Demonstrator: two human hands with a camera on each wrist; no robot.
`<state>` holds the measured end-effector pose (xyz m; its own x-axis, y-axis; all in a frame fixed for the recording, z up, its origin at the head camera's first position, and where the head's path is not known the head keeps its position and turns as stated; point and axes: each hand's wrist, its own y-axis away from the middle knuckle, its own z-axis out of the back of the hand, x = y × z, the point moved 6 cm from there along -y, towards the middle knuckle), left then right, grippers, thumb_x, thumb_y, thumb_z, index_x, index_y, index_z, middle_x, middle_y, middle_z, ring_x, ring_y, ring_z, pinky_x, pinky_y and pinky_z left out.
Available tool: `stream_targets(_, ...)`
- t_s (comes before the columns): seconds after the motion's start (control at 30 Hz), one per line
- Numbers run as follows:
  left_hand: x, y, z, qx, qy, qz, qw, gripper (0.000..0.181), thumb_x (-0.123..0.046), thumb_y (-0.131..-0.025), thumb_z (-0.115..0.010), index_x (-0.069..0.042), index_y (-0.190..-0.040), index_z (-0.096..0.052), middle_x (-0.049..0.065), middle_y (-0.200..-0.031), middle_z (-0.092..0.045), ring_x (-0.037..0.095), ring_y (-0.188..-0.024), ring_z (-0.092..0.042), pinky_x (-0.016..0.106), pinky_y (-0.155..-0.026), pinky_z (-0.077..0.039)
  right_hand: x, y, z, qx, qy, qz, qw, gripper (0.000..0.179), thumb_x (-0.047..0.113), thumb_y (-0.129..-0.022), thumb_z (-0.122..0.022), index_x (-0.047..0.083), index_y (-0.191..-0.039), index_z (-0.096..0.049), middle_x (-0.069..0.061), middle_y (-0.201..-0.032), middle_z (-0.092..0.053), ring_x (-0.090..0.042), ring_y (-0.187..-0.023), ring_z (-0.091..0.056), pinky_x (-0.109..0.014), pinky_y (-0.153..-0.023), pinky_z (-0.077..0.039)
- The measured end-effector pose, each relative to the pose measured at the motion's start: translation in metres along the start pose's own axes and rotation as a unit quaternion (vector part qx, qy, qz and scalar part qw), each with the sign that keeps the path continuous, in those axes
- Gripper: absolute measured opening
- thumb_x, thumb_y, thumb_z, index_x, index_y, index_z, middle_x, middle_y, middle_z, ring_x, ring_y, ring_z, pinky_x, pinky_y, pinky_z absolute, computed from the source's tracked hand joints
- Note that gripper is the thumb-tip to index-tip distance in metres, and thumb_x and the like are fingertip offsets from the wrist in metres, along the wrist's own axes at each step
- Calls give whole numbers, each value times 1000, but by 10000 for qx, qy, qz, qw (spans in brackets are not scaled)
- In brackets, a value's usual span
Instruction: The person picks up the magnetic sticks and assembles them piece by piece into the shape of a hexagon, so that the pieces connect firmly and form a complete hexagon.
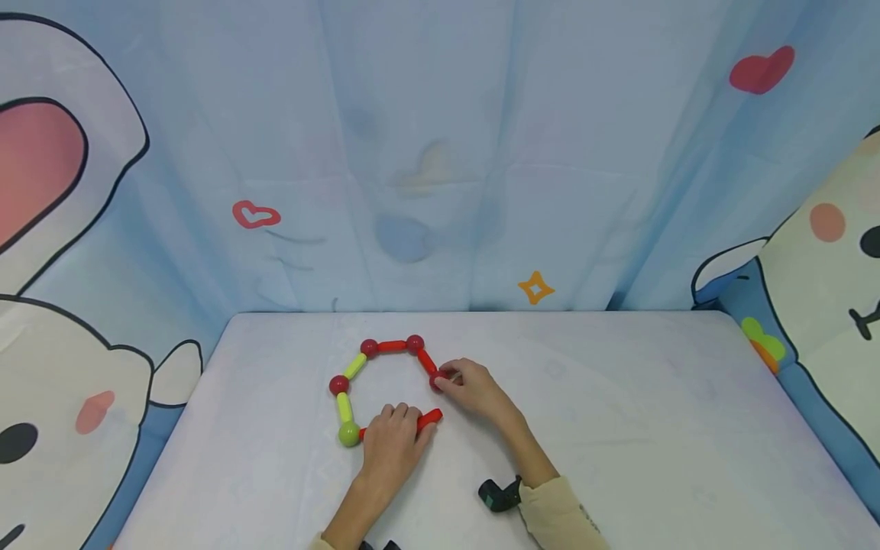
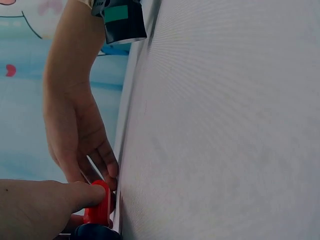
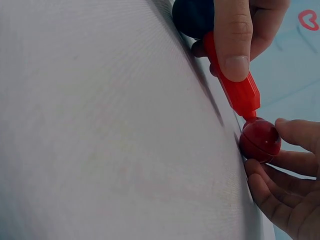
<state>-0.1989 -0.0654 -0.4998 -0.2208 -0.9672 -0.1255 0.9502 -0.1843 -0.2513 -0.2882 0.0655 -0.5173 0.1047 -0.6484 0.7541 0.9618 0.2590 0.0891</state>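
A ring-like chain of balls and rods lies on the table, with a green ball [image 1: 348,434] at its lower left corner. My left hand [image 1: 394,443] covers the chain's lower side and grips a red rod [image 1: 430,418], thumb pressed along it in the right wrist view. Beside that thumb shows a dark blue ball [image 3: 194,17], hidden from above by the hand. My right hand [image 1: 474,389] pinches a red ball [image 3: 260,140] at the chain's right end, between thumb and fingers. From above, a small gap separates this ball from the red rod's free tip.
Yellow-green rods [image 1: 344,407] and another red ball [image 1: 339,384] form the chain's left side. A red rod [image 1: 392,346] runs along its top. The white table [image 1: 653,428] ends at a blue printed curtain [image 1: 447,153]. A black wrist camera [image 1: 499,496] sits by the right sleeve.
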Motion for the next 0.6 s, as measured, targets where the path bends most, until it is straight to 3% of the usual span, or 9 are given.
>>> stream_targets(0.6,8,-4,0,-140,578,434,9973,32,-41,-85,-73,-9,-85,-68,-2,-62,-54,8,-53,-39,14,-49,-34,1,-1,-2,144,-209,31,9997,28,22,-91,-66,5,-114,-68,-7,-104,-69,-13,-84,-60,-30,-78,-56)
